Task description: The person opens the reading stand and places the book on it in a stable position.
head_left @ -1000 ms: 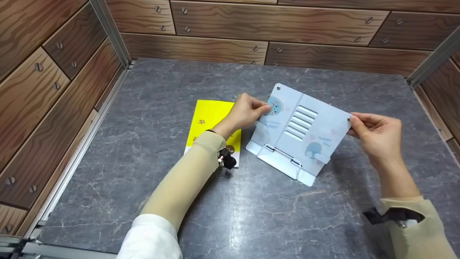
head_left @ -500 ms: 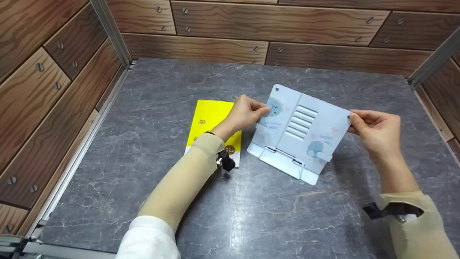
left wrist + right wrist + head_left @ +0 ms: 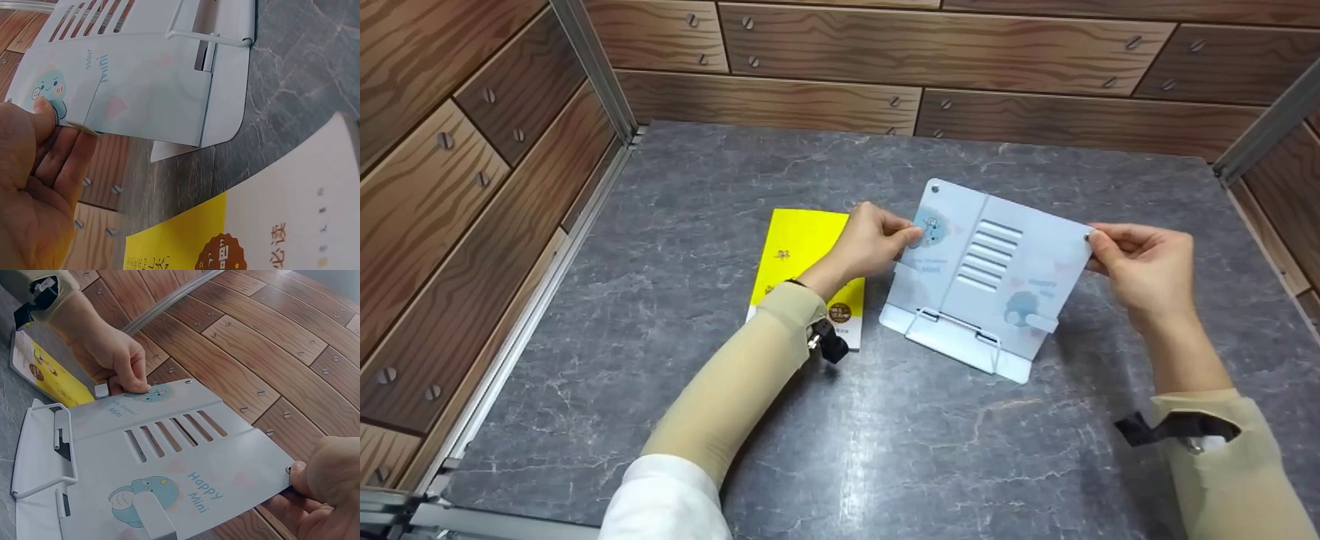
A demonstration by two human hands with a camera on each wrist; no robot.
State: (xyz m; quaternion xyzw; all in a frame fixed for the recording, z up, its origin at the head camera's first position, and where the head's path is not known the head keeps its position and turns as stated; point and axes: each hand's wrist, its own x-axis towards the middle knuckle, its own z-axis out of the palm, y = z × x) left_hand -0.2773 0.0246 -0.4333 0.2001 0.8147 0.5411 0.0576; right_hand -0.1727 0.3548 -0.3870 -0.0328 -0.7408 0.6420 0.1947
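A pale blue-white metal book stand [image 3: 997, 255] with slots, cartoon prints and a wire page holder [image 3: 956, 334] leans tilted on the table. My left hand [image 3: 877, 238] pinches its left edge between thumb and fingers, beside a round blue cartoon. At the upper right corner my right hand [image 3: 1151, 270] pinches the plate, thumb in front near a rivet. The right wrist view shows both hands on the stand [image 3: 157, 461]. Under my left forearm lies a yellow and white book [image 3: 810, 232], partly covered; its white lower part [image 3: 298, 197] shows in the left wrist view.
The dark grey marbled table [image 3: 697, 172] is bounded by wood-patterned walls [image 3: 825, 101] at the back and sides. A metal rail [image 3: 540, 300] runs along the left edge.
The stand's plate has tipped slightly more upright, and its lower edge has shifted a little to the right. Both hands keep their hold; the right one has risen slightly.
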